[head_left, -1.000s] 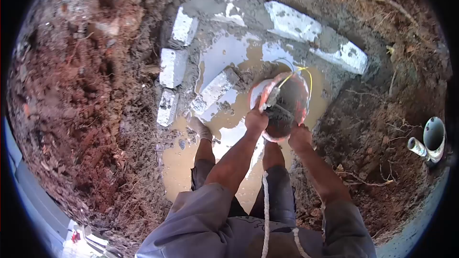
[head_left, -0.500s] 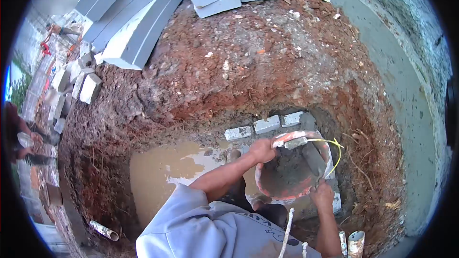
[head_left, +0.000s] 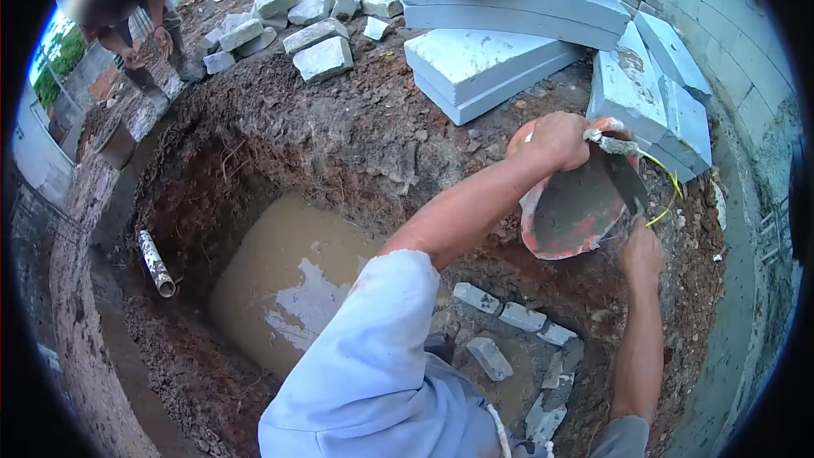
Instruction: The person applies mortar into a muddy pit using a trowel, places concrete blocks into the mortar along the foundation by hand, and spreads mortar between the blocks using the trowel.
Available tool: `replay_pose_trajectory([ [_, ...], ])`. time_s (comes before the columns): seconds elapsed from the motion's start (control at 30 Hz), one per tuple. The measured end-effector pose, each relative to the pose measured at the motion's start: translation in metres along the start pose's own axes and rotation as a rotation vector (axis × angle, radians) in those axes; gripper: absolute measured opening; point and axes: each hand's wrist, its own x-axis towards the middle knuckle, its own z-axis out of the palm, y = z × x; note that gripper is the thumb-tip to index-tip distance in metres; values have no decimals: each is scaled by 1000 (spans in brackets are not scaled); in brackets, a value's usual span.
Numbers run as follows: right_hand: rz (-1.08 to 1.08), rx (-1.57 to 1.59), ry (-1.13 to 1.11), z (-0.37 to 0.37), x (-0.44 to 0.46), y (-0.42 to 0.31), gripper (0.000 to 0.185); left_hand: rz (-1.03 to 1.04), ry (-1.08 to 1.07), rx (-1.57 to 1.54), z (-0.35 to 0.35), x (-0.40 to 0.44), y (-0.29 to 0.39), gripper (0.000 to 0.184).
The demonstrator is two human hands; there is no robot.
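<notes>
My left hand (head_left: 560, 141) is closed on the upper rim of a mortar-smeared red-orange bucket (head_left: 531, 219), which hangs tilted over the side of the pit. Grey mortar (head_left: 581, 199) lies inside it. A yellow cord (head_left: 670, 191) loops from its rim. In my right hand (head_left: 642, 253) is the handle of a trowel (head_left: 627, 182), its grey blade reaching into the bucket's right side. Below, a row of pale blocks (head_left: 521, 316) borders the pit floor, and one separate block (head_left: 489, 359) lies at an angle near it.
Muddy water (head_left: 280, 276) fills much of the pit. Large grey blocks (head_left: 487, 68) are stacked on the bank beyond the bucket, and rough blocks (head_left: 314, 49) lie further left. Another person (head_left: 140, 21) stands at the far left edge. A pipe (head_left: 156, 263) sticks out on the left.
Both hands have raised the bucket and trowel from the pit floor toward the bank with the large blocks. My view has tilted up and turned, bringing the other person further into sight.
</notes>
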Motion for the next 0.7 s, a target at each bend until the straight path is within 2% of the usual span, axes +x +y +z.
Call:
replay_pose_trajectory([
  [0.17, -193, -129, 22, 20, 84, -12, 17, -152, 36, -156, -22, 25, -59, 41],
  [0.23, -267, -204, 33, 12, 101, -13, 16, -142, 71, -230, -14, 22, -79, 43],
  [0.3, -274, -386, -144, -12, 107, -19, 15, -93, 66, -372, -17, 13, -84, 45],
  [0.37, -394, -476, -156, -36, 95, -33, 16, -13, 136, -508, -17, 7, -82, 48],
  [0.4, -451, -529, -161, -43, 95, -37, 17, -24, 96, -539, -20, 7, -76, 50],
  [0.47, -376, -521, -170, -18, 124, -32, 16, -26, -2, -587, -26, 10, -61, 52],
  [0.5, -336, -505, -175, -3, 138, -35, 17, -7, 15, -543, -17, 13, -53, 51],
  [0.53, -259, -532, -318, 2, 148, -54, 33, 44, -10, -473, -12, 11, -42, 48],
  [0.63, -473, -377, -63, 11, 154, -52, 49, 171, -82, -406, -8, 16, -36, 42],
  [0.67, -566, -381, 140, 51, 164, -20, 63, 211, -98, -416, -6, 19, -33, 41],
  [0.7, -495, -405, 10, 46, 165, -27, 65, 230, -89, -370, -5, 22, -31, 41],
])
